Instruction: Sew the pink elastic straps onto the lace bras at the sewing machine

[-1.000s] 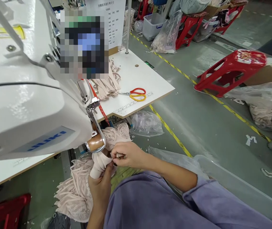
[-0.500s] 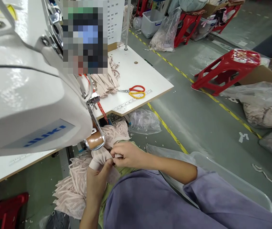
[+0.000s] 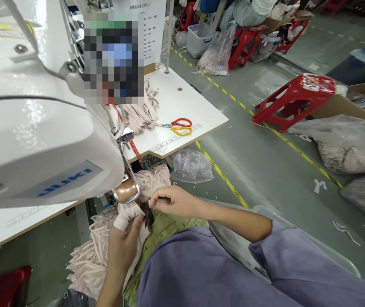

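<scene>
My left hand [image 3: 123,247] grips a piece of pale pink fabric [image 3: 125,213] just below the head of a white sewing machine [image 3: 38,128]. My right hand [image 3: 171,201] is closed in a pinch at the fabric's edge, with something small and dark between the two hands that I cannot make out. More pink lace fabric [image 3: 89,260] hangs down over my lap and to the left. A brown cylindrical part [image 3: 126,192] of the machine sits just above my hands.
The white table [image 3: 182,106] holds red and yellow scissors [image 3: 180,126] and a stack of pink straps [image 3: 140,113]. A tipped red stool [image 3: 293,102], plastic bags of fabric [image 3: 348,145] and a yellow floor line [image 3: 223,177] lie to the right.
My hands have drawn slightly apart, the left hand lower and the right hand raised a little. The camera view has shifted slightly.
</scene>
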A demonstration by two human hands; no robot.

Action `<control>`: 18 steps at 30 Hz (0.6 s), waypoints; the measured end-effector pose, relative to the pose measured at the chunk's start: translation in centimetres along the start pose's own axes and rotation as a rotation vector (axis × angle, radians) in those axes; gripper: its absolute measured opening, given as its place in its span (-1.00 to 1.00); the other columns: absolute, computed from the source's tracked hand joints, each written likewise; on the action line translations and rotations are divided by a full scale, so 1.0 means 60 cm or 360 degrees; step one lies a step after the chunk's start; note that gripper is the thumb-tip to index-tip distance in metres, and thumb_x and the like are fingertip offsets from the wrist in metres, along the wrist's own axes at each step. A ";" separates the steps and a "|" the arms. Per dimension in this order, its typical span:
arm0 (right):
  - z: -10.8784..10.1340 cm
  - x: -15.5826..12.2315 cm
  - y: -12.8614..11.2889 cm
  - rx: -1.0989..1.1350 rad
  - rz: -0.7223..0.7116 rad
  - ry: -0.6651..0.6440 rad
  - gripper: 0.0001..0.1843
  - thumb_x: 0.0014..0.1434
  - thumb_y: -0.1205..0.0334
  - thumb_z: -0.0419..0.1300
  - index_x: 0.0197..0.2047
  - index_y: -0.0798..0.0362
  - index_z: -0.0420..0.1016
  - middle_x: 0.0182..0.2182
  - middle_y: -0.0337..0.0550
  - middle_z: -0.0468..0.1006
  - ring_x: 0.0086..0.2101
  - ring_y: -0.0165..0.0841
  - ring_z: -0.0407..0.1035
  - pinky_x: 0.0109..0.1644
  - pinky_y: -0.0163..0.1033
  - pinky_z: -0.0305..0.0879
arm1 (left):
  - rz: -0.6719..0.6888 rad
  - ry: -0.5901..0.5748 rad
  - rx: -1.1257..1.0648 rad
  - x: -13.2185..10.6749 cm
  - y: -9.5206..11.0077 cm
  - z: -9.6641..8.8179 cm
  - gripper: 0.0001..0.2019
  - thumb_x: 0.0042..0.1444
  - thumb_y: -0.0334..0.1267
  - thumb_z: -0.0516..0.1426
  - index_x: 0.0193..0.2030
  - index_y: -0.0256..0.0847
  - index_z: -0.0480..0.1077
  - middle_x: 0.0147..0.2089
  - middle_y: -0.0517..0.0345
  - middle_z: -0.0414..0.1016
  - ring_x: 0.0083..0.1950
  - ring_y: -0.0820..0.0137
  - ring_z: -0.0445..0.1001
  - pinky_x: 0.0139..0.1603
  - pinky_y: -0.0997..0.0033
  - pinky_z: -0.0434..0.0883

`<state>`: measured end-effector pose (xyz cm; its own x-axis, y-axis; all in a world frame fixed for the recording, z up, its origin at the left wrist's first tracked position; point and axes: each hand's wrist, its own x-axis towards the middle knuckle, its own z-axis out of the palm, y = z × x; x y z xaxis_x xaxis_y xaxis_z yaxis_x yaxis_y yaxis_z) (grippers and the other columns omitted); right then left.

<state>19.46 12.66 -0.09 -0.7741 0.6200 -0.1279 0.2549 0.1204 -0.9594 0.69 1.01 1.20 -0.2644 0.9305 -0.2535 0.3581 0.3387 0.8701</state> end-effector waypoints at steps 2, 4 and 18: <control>0.000 -0.003 -0.007 -0.0112 -0.0004 0.0084 -0.87 0.17 0.31 0.15 -0.18 0.02 0.44 -0.36 -0.33 0.50 -0.47 -0.50 0.22 -0.35 -0.39 0.12 | 0.0027 -0.0064 -0.0003 0.002 0.002 -0.003 -0.68 0.22 -0.03 0.14 -0.02 -0.18 0.49 -0.09 0.06 0.59 -0.01 0.23 0.52 0.02 0.31 0.40; 0.001 -0.004 -0.014 -0.0210 -0.0029 0.0130 -0.88 0.14 0.32 0.16 -0.21 0.01 0.35 -0.42 -0.39 0.42 -0.51 -0.52 0.13 -0.39 -0.38 0.04 | 0.0040 -0.0114 -0.0030 0.003 0.004 -0.001 -0.69 0.23 -0.04 0.14 -0.03 -0.18 0.47 -0.11 0.06 0.59 0.04 0.21 0.50 0.05 0.30 0.39; 0.002 0.004 -0.015 -0.0416 -0.0218 0.0021 -0.82 0.13 0.33 0.15 -0.16 0.02 0.32 -0.45 -0.36 0.41 -0.46 -0.45 0.26 -0.35 -0.36 0.07 | -0.0032 0.0003 -0.0080 0.003 0.047 0.021 -0.64 0.12 0.00 0.22 -0.03 -0.15 0.56 -0.18 0.07 0.64 -0.09 0.22 0.56 -0.17 0.43 0.47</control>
<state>18.98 12.62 0.70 -0.8046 0.5938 0.0030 0.2906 0.3981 -0.8701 2.79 2.31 3.06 -0.2730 0.9233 -0.2702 0.3071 0.3498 0.8851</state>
